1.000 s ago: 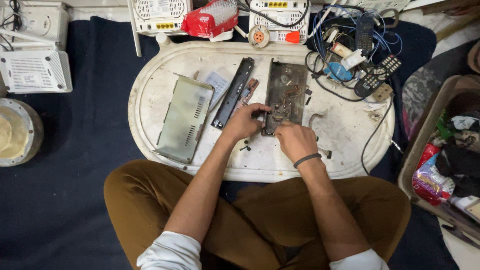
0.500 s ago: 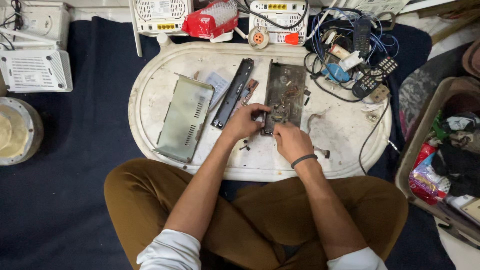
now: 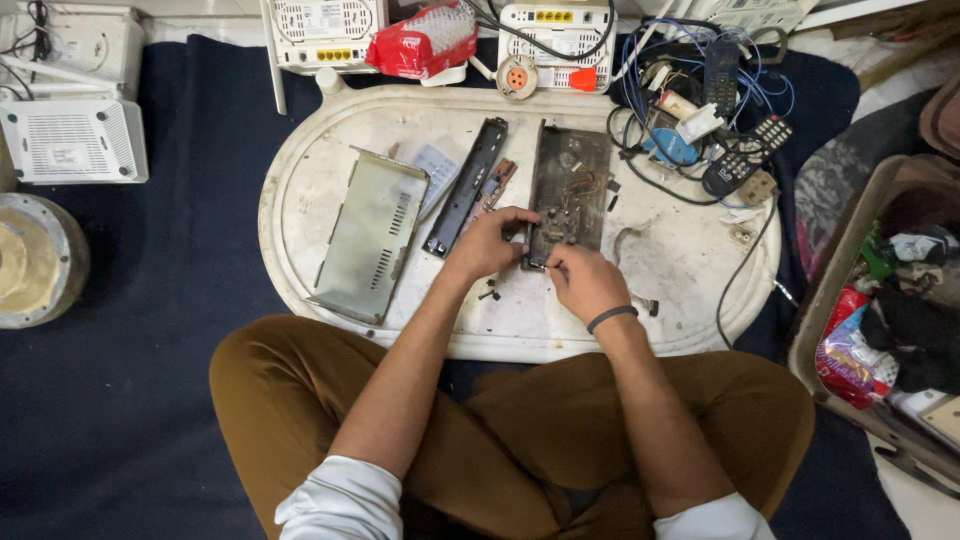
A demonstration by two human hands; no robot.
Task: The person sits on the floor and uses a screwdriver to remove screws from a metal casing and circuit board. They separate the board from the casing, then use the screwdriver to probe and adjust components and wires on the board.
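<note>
Down on the white oval tray (image 3: 330,215), both hands met at the near edge of the dark circuit board (image 3: 570,190). The left hand (image 3: 487,243) curled its fingers against the board's near left corner, while the right hand (image 3: 583,283) pinched something too small to make out just beside it.
</note>
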